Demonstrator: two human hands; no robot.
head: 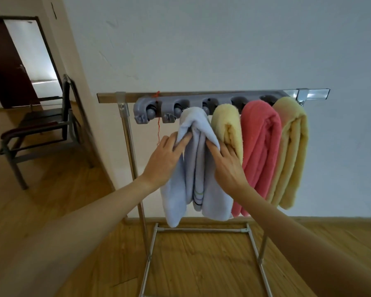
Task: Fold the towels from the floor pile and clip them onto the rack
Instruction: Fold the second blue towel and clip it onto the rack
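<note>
A folded light blue towel (196, 168) hangs from the grey clip strip (191, 103) on the metal rack (124, 116). My left hand (166, 159) presses flat against its left side, fingers straight and reaching into a fold. Against the towel's right side lies my right hand (227, 161), its fingertips tucked under the cloth near the top. To the right hang a pale yellow towel (228, 127), a pink towel (259, 146) and a larger yellow towel (291, 151), each held in its own clip. The floor pile is out of view.
Two grey clips (156, 113) at the strip's left end hold nothing; an orange thread (158, 127) dangles there. A dark chair (41, 127) stands at left near an open doorway (30, 58). The rack's base bars (201, 230) lie on the wooden floor below.
</note>
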